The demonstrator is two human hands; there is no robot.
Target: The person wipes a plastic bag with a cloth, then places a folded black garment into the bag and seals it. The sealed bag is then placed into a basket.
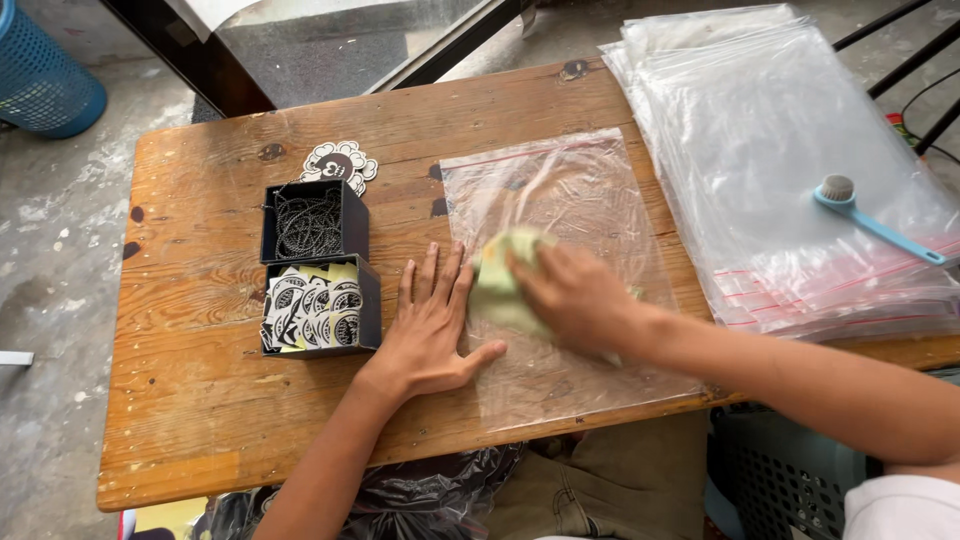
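Boxes (pixel 318 265) sit at left on the table (pixel 190 400), within reach: chains in the back one, stickers in the front. My left hand (pixel 430 325) lies flat, fingers spread, holding nothing, pinning the bag's (pixel 570 190) left edge so it can't slide. My right hand (pixel 575 298) grips a pale green cloth (pixel 500 280) and presses it onto the bag mid-table. Bag: clear, crinkled, red zip strip at the far end. Spare bags (pixel 780 160) stacked right, blue brush (pixel 870 218) on top.
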